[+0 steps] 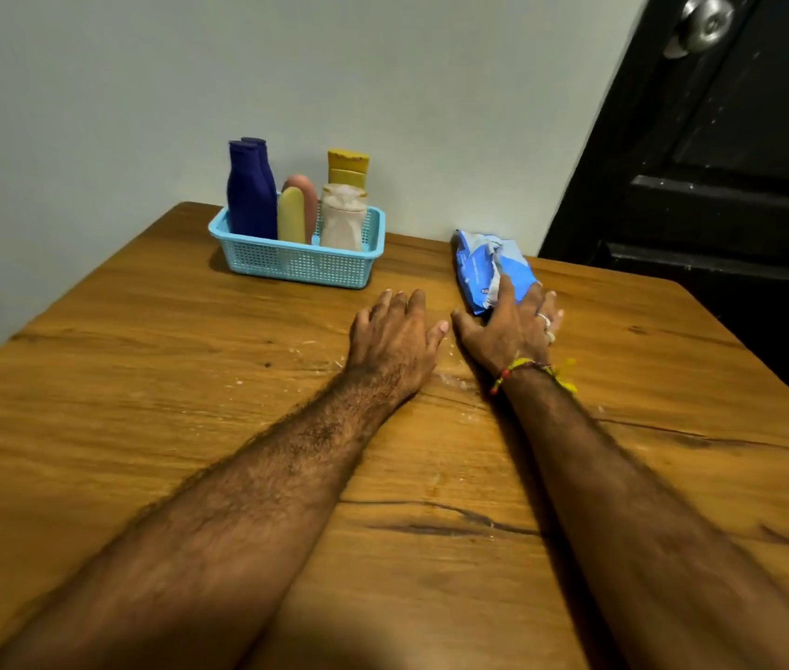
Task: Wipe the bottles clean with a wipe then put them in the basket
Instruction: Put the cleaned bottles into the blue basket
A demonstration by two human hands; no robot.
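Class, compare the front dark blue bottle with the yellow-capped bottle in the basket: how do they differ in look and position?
The dark blue bottle is one colour, cap included, and stands at the left end of the basket; the yellow-capped bottle stands at the back right, mostly hidden behind a pale bottle. The blue one's cap is narrow and rounded; the yellow cap is wide. Both stand upright.

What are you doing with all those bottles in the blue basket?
A person is tidying up bottles at a wooden table. The bottles all stand in the blue basket by the wall. The right hand rests on the blue wipes pack, fingers laid over its near end. The left hand lies flat on the table, holding nothing.
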